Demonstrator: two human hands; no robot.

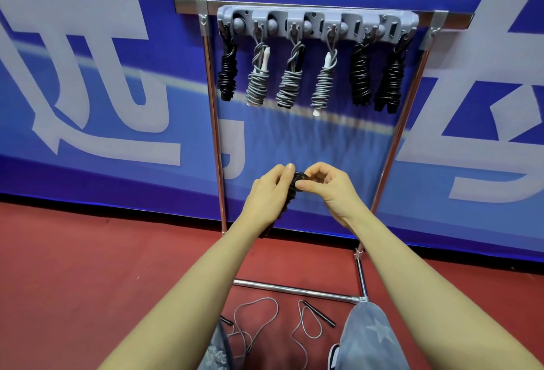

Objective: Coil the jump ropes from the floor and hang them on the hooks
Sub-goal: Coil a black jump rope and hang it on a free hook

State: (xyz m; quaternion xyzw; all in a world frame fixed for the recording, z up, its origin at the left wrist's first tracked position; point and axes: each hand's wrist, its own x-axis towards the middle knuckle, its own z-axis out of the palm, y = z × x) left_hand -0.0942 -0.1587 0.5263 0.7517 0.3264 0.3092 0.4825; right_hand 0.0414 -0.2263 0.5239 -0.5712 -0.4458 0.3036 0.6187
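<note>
A black coiled jump rope [295,183] sits between my two hands in front of the rack. My left hand [269,193] grips the bundle from the left, and most of the coil is hidden behind it. My right hand [326,185] pinches the top loop of the same rope with thumb and fingers. Above, a grey hook rail [318,24] carries several coiled ropes, black ones [227,75] at the ends and grey ones [290,84] in the middle. On the red floor near my legs lies an uncoiled grey rope [256,325] with black handles [319,313].
The hook rail hangs on a chrome frame [213,122] whose base bar [294,290] lies on the red floor. Behind it stands a blue banner wall [88,75] with large pale characters. My knees in grey trousers [368,340] show at the bottom.
</note>
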